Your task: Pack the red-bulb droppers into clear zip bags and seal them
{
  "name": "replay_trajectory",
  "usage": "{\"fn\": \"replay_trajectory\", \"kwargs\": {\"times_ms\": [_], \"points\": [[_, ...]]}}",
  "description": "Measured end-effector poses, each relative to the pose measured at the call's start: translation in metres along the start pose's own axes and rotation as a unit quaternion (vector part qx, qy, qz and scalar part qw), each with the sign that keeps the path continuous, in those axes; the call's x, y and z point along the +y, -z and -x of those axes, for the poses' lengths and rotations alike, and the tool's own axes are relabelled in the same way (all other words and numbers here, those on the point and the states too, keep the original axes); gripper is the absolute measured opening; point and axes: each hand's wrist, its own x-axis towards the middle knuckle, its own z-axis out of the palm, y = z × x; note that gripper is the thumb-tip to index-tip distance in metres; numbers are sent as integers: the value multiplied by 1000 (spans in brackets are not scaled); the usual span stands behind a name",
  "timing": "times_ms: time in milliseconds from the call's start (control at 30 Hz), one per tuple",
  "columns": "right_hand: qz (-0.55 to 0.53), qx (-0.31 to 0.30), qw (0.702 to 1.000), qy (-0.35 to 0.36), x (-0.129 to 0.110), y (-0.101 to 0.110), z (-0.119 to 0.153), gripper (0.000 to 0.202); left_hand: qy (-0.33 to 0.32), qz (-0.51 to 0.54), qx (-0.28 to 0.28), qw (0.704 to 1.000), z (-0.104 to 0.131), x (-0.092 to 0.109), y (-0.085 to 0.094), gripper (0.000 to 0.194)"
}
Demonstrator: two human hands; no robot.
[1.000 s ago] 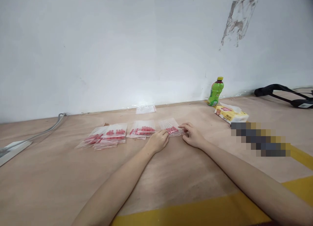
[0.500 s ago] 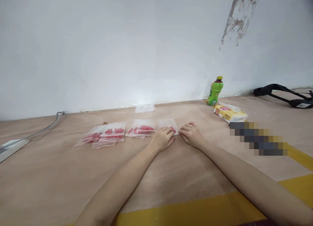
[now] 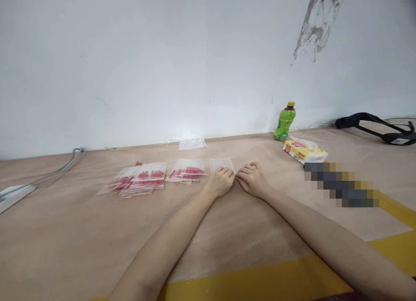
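A small clear plastic bag [image 3: 221, 163] lies flat on the brown surface. My left hand [image 3: 221, 182] rests on its near part with curled fingers, covering the red contents seen there a moment ago. At the bag's near right corner, the closed fingers of my right hand [image 3: 253, 179] pinch the edge, almost meeting my left fingertips. Just left of my hands is a small pile of bags with red pieces [image 3: 186, 171]. A larger overlapping pile of similar bags [image 3: 147, 179] lies farther left.
More flat clear bags [image 3: 191, 144] lie near the wall. To the right stand a green bottle with a yellow cap [image 3: 285, 122] and a yellow tissue pack [image 3: 303, 151], with a black frame-like object [image 3: 373, 121] beyond. A grey cable [image 3: 63, 167] runs to a white strip at left.
My left hand has slid right along the bag's near edge, toward my right fingers, and now covers the red pieces. My right hand has hardly moved.
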Motion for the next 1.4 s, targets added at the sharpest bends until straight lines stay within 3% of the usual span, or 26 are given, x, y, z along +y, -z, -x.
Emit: {"fn": "replay_trajectory", "kwargs": {"times_ms": [200,467,833,967,1067,1167,1300,1400], "points": [[-6,-5,1000,-4,1,3,1,19,-8,-30,-7,999,5,-5,5,18],[-1,-5,1000,-25,14,8,7,17,15,-72,-25,997,28,-14,25,19],[27,-18,999,-36,12,16,5,19,98,-82,-33,991,24,-6,26,22],[38,-22,998,-54,27,18,12,20,104,-66,-30,992,37,-4,43,20],[51,-42,993,-98,46,22,22,20,143,-45,-20,989,59,-19,64,37],[34,-66,990,-124,55,23,26,22,196,29,-43,979,84,-51,78,63],[-25,-93,993,-66,39,18,17,49,209,102,-133,963,108,-92,74,72],[-50,-137,989,-29,24,9,10,41,207,114,-145,961,115,-99,64,61]]}}
